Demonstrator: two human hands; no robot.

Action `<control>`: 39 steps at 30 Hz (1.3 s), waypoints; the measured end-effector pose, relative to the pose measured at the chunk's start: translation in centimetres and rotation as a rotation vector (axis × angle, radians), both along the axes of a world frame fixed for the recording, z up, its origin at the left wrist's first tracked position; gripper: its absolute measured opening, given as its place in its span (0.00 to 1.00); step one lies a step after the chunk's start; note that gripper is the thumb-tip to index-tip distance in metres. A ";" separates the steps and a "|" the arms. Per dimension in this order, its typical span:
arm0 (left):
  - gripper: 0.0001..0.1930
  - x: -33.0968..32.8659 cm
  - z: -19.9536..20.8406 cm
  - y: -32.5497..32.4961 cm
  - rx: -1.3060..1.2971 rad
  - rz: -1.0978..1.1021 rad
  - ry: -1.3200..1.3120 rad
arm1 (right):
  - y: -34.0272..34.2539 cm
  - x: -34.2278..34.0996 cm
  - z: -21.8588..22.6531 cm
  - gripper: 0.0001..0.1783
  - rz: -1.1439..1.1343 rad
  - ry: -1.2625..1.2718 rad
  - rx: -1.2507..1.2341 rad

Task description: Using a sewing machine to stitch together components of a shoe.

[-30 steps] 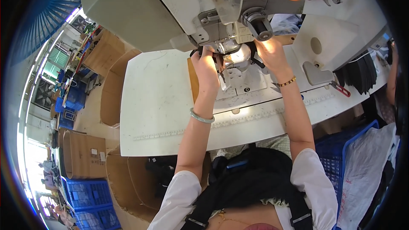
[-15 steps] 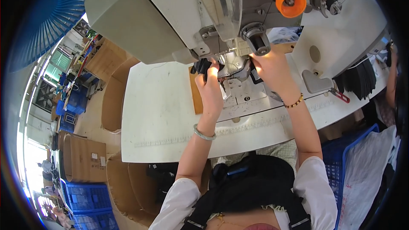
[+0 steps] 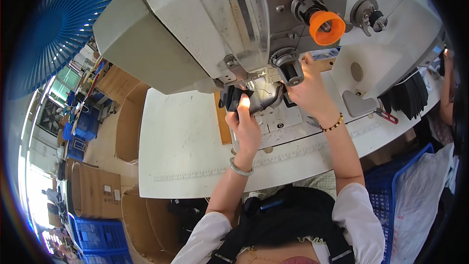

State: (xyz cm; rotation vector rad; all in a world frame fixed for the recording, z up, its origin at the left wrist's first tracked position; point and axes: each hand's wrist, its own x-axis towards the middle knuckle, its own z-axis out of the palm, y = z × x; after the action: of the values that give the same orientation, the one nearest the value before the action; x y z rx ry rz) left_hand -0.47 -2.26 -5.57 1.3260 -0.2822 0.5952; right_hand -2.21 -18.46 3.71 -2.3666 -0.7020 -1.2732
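A large pale sewing machine (image 3: 190, 24) fills the top of the view, its lamp lighting the needle area (image 3: 267, 93). Left of the needle, my left hand (image 3: 244, 129) is closed, thumb and fingers pinching a black fabric piece (image 3: 234, 99). My right hand (image 3: 311, 93) is on the other side of the needle, beside a dark round knob (image 3: 292, 71). Its thumb points up and its other fingers curl inward, partly hidden by the knob. A black edge shows under those fingers; what they grip cannot be made out.
A white table (image 3: 181, 142) with a printed ruler scale surrounds the machine. On the right lie red-handled snippers (image 3: 386, 116) and a stack of black pieces (image 3: 408, 95). Blue crates (image 3: 100, 230) and cardboard boxes (image 3: 97, 190) stand left, another blue crate (image 3: 386, 186) right. A blue fan (image 3: 58, 24) is upper left.
The view has tilted, so the machine sits lower in the picture. My right thumb now shows raised beside the knob. My left hand still pinches the black fabric piece left of the needle.
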 end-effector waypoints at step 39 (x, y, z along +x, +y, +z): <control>0.27 -2.2 1.3 0.6 0.551 0.244 -0.358 | 0.0 -1.0 -1.2 0.19 0.247 0.112 0.220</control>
State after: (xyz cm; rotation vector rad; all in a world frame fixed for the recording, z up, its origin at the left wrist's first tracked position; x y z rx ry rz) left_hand -2.70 -1.62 -4.28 1.7956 -0.6148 1.0122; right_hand -3.25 -18.45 2.54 -2.0824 -0.7509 -1.0478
